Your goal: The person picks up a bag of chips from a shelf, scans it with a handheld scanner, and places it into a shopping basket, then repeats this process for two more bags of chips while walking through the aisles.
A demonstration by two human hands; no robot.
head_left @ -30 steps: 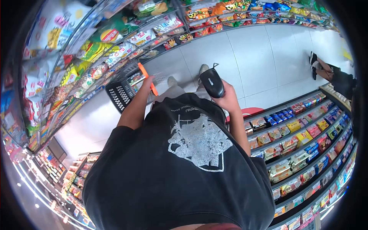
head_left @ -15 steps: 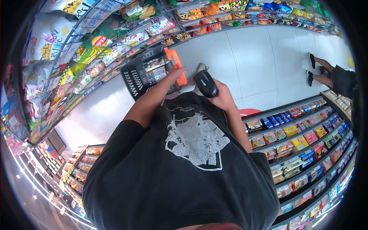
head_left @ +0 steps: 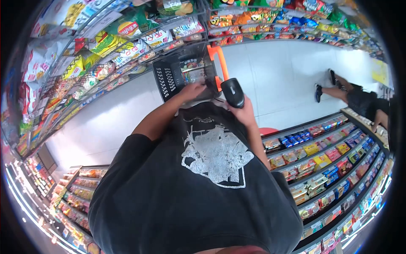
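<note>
A black handheld barcode scanner [head_left: 232,92] is in my right hand [head_left: 244,113], its head pointing away from my body. My left hand [head_left: 193,90] is over the near side of a black shopping basket [head_left: 165,80], with its fingers loosely extended and nothing visible in them. The basket's orange handle [head_left: 225,63] lies to the right of that hand, close to the scanner. Inside the basket are a dark printed package [head_left: 191,64] and a clear-looking package [head_left: 194,76], partly covered by my left hand.
Racks of chip bags [head_left: 101,44] line the far and left sides. On the right, stepped shelves [head_left: 313,163] carry many small packets. Another person's legs and dark shorts [head_left: 359,99] show at the far right. Light floor tiles [head_left: 279,76] run between the racks.
My left hand has let go of the orange handle and moved over the basket. In view, the basket has shifted right. My right hand still grips the scanner.
</note>
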